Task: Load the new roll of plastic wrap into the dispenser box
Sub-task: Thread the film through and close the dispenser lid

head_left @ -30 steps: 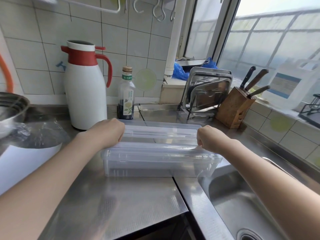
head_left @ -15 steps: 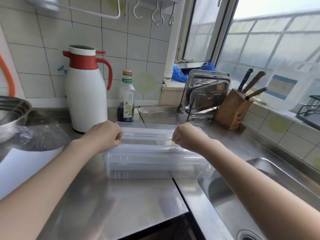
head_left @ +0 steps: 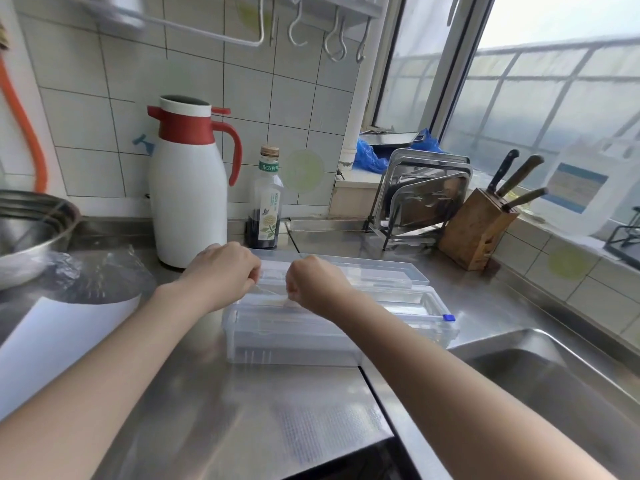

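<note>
A clear plastic dispenser box lies lengthwise on the steel counter, its transparent lid folded back behind it. A small blue slider sits at the box's right end. The roll inside is hard to make out through the clear plastic. My left hand and my right hand are close together over the box's left half. Both pinch a thin edge of plastic wrap film stretched between them.
A white and red thermos jug and a dark sauce bottle stand just behind the box. At left are a steel bowl, crumpled film and white paper. A tray rack, knife block and sink are at right.
My right hand has moved left along the box from its right end to beside my left hand. The view has shifted so the box sits further right.
</note>
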